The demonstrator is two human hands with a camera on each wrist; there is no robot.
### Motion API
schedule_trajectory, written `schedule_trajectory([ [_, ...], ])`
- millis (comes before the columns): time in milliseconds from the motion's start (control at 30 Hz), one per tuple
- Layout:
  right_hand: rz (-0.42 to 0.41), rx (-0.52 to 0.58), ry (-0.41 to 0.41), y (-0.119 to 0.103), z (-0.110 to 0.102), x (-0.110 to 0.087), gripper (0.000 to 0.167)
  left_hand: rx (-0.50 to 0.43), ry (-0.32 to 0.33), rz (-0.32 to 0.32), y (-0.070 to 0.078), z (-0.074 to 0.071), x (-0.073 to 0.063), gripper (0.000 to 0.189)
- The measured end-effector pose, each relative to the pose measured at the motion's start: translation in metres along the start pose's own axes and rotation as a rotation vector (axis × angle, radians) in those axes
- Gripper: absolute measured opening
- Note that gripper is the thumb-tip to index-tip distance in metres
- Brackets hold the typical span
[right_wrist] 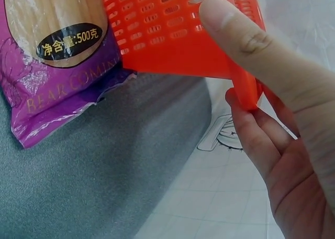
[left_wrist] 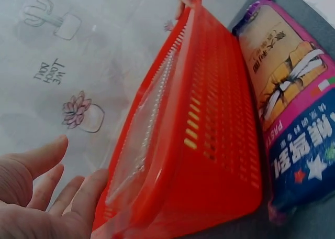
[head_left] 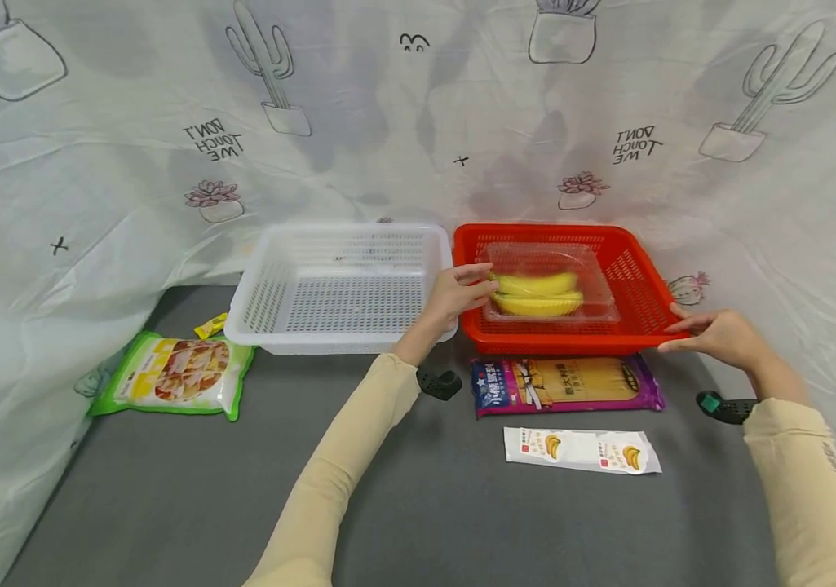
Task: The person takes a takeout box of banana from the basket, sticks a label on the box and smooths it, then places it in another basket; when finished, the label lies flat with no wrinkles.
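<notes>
A red plastic basket [head_left: 638, 281] stands at the right, holding a clear plastic box [head_left: 594, 281] with yellow bananas [head_left: 538, 293] inside. My right hand [head_left: 722, 336] pinches its right front corner; in the right wrist view the thumb [right_wrist: 243, 40] lies over the rim and fingers curl beneath it. At the opposite end, my left hand [head_left: 457, 295] hovers over the basket's left rim with relaxed fingers, fingertips close by the clear box. In the left wrist view the left hand's fingers [left_wrist: 86, 197] are spread beside the red rim, with nothing between them and the thumb.
To the left stands a white basket [head_left: 256, 302]. A green snack bag [head_left: 190, 375] and a small yellow packet [head_left: 210, 326] lie beside it. In front of the red basket lie a purple pasta pack [head_left: 572, 385] and a white banana-print strip [head_left: 582, 451]. A patterned cloth [head_left: 388, 106] hangs behind.
</notes>
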State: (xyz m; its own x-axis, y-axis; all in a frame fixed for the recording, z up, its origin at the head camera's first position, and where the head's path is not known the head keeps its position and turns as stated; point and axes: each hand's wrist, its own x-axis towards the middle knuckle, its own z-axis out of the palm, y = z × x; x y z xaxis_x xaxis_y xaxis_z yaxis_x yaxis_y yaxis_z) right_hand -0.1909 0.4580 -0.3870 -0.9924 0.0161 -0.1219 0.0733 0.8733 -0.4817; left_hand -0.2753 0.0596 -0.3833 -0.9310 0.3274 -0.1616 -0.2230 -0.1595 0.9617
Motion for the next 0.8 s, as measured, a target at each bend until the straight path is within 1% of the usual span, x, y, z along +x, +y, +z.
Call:
schedule_trajectory([
  [67, 0.0, -0.01, -0.005, -0.001, -0.001, 0.0, 0.053, 0.017, 0.039, -0.011, -0.004, 0.005, 0.002, 0.041],
  [133, 0.004, -0.022, -0.004, -0.001, 0.0, -0.001, 0.052, 0.055, 0.086, -0.004, -0.008, 0.011, 0.004, 0.04],
  [167, 0.003, -0.024, -0.006, -0.001, 0.0, 0.0, 0.051, 0.08, 0.112, 0.011, -0.011, 0.013, 0.005, 0.039],
  [267, -0.004, -0.031, -0.002, 0.0, 0.0, 0.001, 0.051, 0.141, 0.17, 0.083, -0.017, 0.02, 0.006, 0.038],
  [333, -0.013, -0.028, -0.002, 0.001, -0.001, 0.001, 0.05, 0.154, 0.201, 0.126, -0.021, 0.025, 0.009, 0.038],
  [567, -0.029, -0.028, 0.003, 0.002, -0.002, 0.004, 0.049, 0.083, 0.24, 0.217, -0.028, 0.037, 0.015, 0.044],
  [733, -0.038, -0.02, 0.01, 0.002, -0.001, 0.003, 0.048, 0.037, 0.271, 0.252, -0.033, 0.047, 0.019, 0.049],
  [800, -0.034, -0.018, 0.01, 0.001, -0.001, 0.002, 0.049, 0.038, 0.292, 0.26, -0.035, 0.051, 0.02, 0.052],
])
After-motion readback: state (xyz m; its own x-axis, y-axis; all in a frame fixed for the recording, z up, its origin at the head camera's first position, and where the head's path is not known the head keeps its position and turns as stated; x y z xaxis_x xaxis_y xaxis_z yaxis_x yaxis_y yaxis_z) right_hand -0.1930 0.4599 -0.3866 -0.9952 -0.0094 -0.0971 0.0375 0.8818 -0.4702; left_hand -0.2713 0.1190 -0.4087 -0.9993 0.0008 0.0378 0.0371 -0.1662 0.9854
